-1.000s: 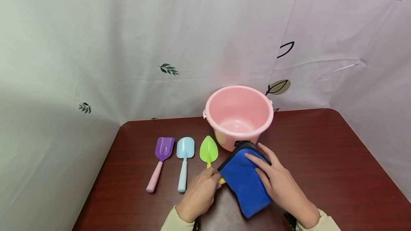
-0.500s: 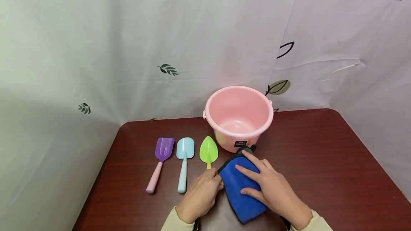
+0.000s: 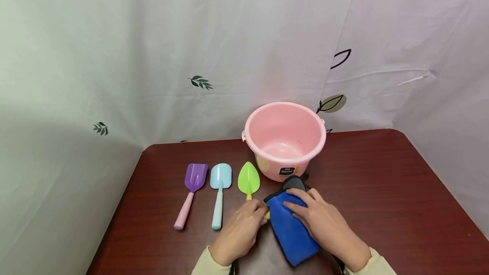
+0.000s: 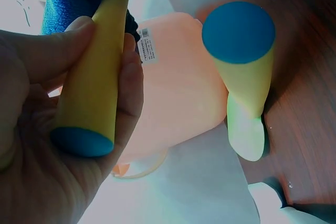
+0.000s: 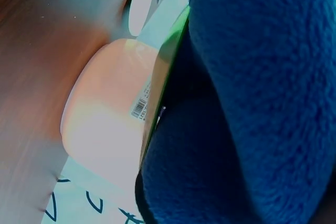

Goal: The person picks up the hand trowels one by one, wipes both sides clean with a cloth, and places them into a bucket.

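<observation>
My left hand (image 3: 240, 231) grips the yellow handle (image 4: 92, 77) of a small shovel, its blue end cap facing the wrist. Part of that shovel's green-edged blade (image 5: 170, 61) shows in the right wrist view; the cloth covers the rest. My right hand (image 3: 324, 224) holds a blue fleece cloth (image 3: 290, 237), dark grey on its reverse, folded around the blade. Its fingers lie bent over the cloth, and the thumb is hidden. Just left of my left hand lies a green shovel (image 3: 248, 177) with a yellow handle, partly covered by that hand.
A pink bucket (image 3: 284, 158) stands behind the cloth near the table's back edge. Left of the hands, a light blue shovel (image 3: 220, 176) and a purple shovel (image 3: 196, 176) with a pink handle lie on the brown table (image 3: 389, 190). A patterned fabric wall (image 3: 237, 46) rises behind.
My right hand and the cloth have moved a little left and toward me, uncovering the bucket's label. The left hand keeps its grip, almost unmoved.
</observation>
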